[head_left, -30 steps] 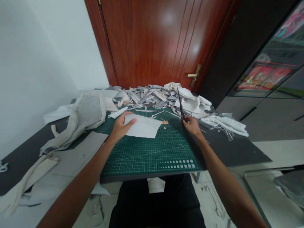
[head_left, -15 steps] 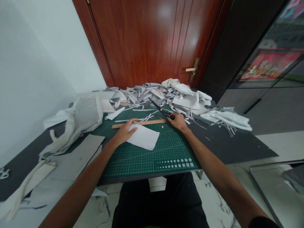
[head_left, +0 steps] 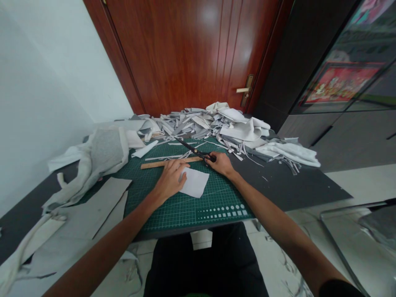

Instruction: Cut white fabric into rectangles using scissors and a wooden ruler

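Note:
A small piece of white cloth [head_left: 195, 182] lies flat on the green cutting mat [head_left: 173, 214]. Over its left part rests my left hand [head_left: 171, 177], palm down, thumb and fingers apart; they hide that side of the cloth. Dark scissors [head_left: 192, 149] are held by the handles in my right hand [head_left: 220, 164], just beyond the cloth's right corner. Their blades point away to the upper left, over the mat's far part. A wooden ruler [head_left: 154, 164] lies crosswise beyond my left hand, its right end running under the scissors.
Thin cut strips [head_left: 163, 157] lie past the ruler. A long heap of grey and white scraps [head_left: 198, 121] lines the table's back edge by the door [head_left: 185, 53]. Large grey pieces [head_left: 102, 194] and a padded cloth item [head_left: 108, 146] cover the left side.
My left hand has shifted over the cloth and covers more of its left side. The right hand has moved slightly left in view with the scissors, as has the whole scene.

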### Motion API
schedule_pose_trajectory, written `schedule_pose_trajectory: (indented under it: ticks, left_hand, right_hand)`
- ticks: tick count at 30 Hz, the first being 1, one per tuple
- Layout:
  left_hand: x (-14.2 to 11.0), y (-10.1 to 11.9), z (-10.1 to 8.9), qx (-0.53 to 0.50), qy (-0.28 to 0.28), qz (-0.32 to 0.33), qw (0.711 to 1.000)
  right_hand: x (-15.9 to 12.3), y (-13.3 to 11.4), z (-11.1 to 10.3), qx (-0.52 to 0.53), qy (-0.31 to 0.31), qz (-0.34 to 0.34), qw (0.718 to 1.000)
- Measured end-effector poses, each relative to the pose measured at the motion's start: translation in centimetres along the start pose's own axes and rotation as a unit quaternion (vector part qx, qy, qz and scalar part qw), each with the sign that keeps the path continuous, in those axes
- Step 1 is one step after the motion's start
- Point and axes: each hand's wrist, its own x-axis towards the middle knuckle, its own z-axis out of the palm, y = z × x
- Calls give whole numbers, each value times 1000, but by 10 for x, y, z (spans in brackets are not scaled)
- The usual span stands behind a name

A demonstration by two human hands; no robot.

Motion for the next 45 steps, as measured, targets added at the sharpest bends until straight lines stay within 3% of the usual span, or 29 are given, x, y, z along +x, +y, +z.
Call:
schedule_pose_trajectory:
  ticks: [3,5,7,10,15,22,27,32,35,38,41,43,45]
  left_hand:
    - [-5,24,2,-63,-114,50,990]
    - [-8,33,3,-143,-194,97,966]
    - [-9,36,1,-234,-237,136,933]
    - [-7,33,-2,-303,-206,137,920]
    - [-4,28,7,-203,-195,127,951]
    - [-2,26,16,-174,-198,131,956]
    - [2,47,17,-146,-169,92,970]
    - [2,68,43,-83,-133,76,985]
    - [4,63,53,-159,-156,98,970]
    - [10,53,47,-309,-219,134,916]
    - [15,48,35,-431,-197,79,877]
    - [17,47,31,-436,-138,22,889]
    - [19,48,31,-378,-97,4,921]
  right_hand:
    - [1,-2,6,2,2,5,1000]
    - [2,-2,8,2,2,4,1000]
    - [2,-1,8,1,7,4,1000]
    - [2,0,8,1,10,2,1000]
    - [1,-1,8,-6,9,5,1000]
    - [1,-4,6,-11,1,1,1000]
    - [2,-3,5,-28,-5,5,1000]
    - [1,-3,4,-40,-3,-2,999]
    - [1,-4,3,-43,1,-2,999]
    - [0,-4,4,-39,3,2,999]
    - [-1,-4,5,-29,9,8,999]
    - [-1,-3,5,-27,11,10,1000]
    - [-2,-2,4,-30,13,13,999]
